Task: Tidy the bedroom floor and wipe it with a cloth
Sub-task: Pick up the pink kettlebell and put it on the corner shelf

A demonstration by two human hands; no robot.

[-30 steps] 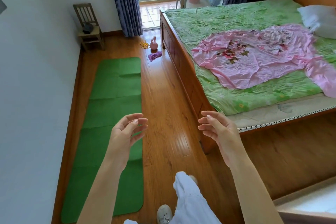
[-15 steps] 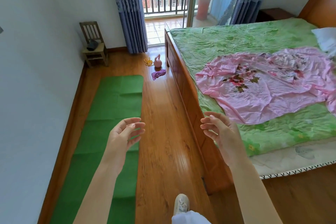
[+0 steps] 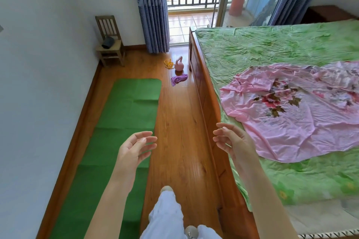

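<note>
While I look down from the head camera, my left hand [image 3: 134, 148] and right hand [image 3: 232, 141] hang in front of me over the wooden floor [image 3: 180, 132], fingers loosely spread, each holding nothing. The purple cloth [image 3: 178, 79] lies crumpled on the floor far ahead, just beside the bed frame [image 3: 206, 99]. A pink kettlebell [image 3: 179, 65] and a yellow rope [image 3: 168, 63] sit just beyond it. A green mat [image 3: 124, 122] runs along the wall on my left.

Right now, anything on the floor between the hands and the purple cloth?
Head view: only bare wood floor between the left hand, right hand and purple cloth; green mat lies alongside.
</note>
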